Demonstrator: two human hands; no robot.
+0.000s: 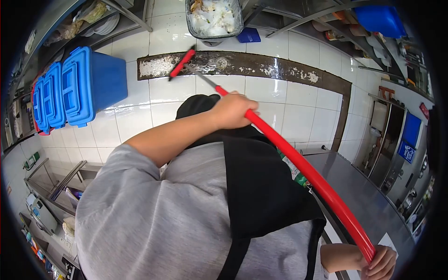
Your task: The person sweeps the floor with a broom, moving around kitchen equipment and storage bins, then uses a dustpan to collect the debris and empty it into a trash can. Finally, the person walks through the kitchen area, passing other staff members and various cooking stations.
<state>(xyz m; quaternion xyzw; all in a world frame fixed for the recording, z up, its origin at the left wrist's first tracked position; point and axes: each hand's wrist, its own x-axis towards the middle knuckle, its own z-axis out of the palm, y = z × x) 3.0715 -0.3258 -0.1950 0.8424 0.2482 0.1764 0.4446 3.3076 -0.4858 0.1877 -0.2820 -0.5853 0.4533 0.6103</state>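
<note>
The red-handled squeegee (298, 163) has its head down on the white tiled floor (280, 102) beside the dark floor drain strip (261, 65), the left hand (232, 111) closed around mid-handle, the right hand (380, 262) gripping its top end, blue lidded bins (79, 88) alongside, tiles looking mostly cleared.

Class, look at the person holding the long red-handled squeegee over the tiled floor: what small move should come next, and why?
Probably a short pull of the squeegee head back along the floor. Its blade lies at the dark drain strip, with white tiles between it and the person. Both hands already grip the red handle: left hand midway, right hand at the end.
</note>
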